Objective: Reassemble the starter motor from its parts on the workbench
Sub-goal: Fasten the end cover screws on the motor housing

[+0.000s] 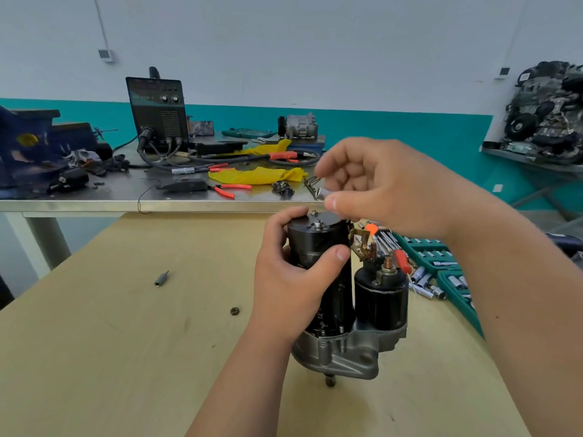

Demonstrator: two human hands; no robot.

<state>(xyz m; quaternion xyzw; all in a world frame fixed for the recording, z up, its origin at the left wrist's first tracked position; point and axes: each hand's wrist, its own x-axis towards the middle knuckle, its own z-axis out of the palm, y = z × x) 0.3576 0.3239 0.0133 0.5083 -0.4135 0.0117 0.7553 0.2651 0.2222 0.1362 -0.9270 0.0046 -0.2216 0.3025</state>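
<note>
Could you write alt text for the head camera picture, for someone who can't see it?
A person's left hand grips a black starter motor standing upright on a wooden table, while the right hand pinches a small pale part just above its top. A loose nut and a small metal bit lie on the table.

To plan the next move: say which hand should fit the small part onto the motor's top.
Right, probably. The right hand pinches the small pale part just above the top of the starter motor, while the left hand grips its black body, steadying it upright.
</note>
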